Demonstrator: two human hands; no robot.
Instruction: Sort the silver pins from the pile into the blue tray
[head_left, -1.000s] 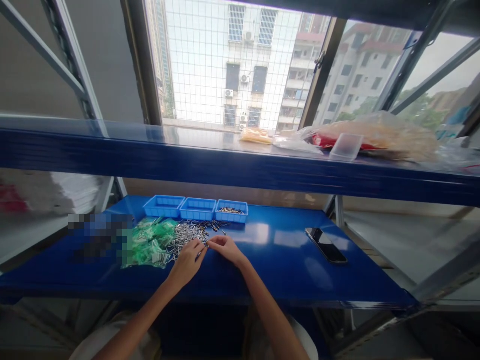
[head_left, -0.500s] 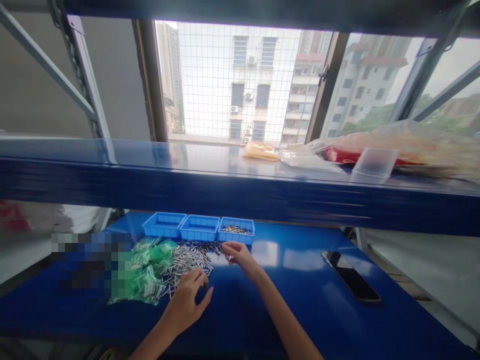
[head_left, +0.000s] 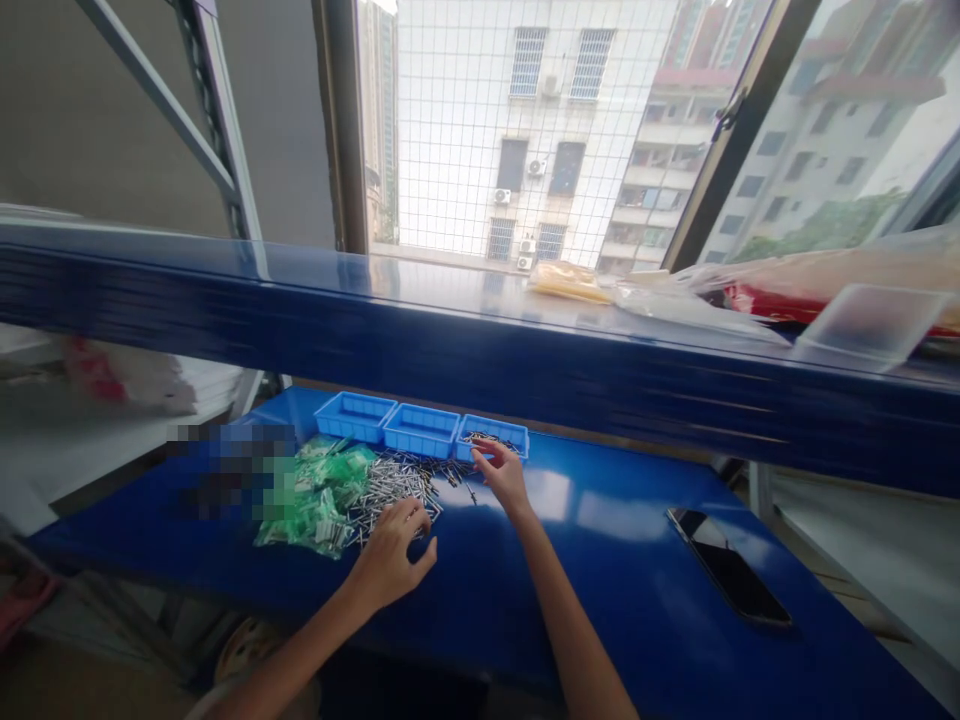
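Note:
My left hand (head_left: 396, 555) hovers at the near side of a heap of slim silver metal pins (head_left: 394, 487), its fingers curved and thumb apart, with nothing visible in it. My right hand (head_left: 502, 478) is at the front edge of the right blue bin (head_left: 523, 447), fingers apart; no part shows in its grasp. Inside that bin lie small dark and brass-coloured metal parts (head_left: 480, 438), partly hidden by my fingers. Darker thin parts (head_left: 450, 470) are scattered between the silver heap and the bins. Green-tinted plastic bags (head_left: 319, 505) lie left of the heap.
Two more blue bins, a middle one (head_left: 421, 432) and a left one (head_left: 355, 416), stand in the same row. A phone (head_left: 727, 565) rests on the blue table (head_left: 600, 600) at right. Above runs a blue shelf (head_left: 450, 350) with plastic bags and a clear cup (head_left: 874, 325).
My right hand has moved from the dark parts up to the right bin, its pinched fingers now apart. My left hand stays near the silver heap. The camera view has tilted and shifted.

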